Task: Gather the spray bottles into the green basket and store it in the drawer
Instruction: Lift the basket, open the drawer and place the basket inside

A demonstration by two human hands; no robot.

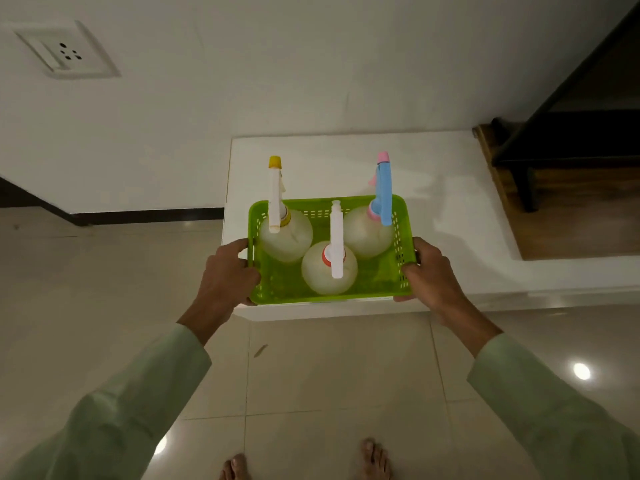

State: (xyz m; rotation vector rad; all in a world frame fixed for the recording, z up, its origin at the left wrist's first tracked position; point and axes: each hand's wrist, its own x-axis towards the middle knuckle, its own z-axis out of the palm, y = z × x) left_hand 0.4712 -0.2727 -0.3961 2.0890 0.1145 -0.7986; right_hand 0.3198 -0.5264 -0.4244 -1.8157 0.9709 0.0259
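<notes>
The green basket [377,285] is at the front edge of a white counter [450,202]; whether it rests on it or is held just above, I cannot tell. Three translucent spray bottles stand upright inside it. One with a white and yellow head [285,237] is at the back left, one with a blue and pink head [367,233] at the back right, one with a white head and red collar [329,268] at the front middle. My left hand [228,271] grips the basket's left side. My right hand [429,271] grips its right side.
A white wall with a power socket [65,51] rises behind the counter. Dark wooden furniture [571,161] stands at the right of the counter. Glossy floor tiles [329,375] lie below, with my bare feet at the bottom edge. No drawer is in view.
</notes>
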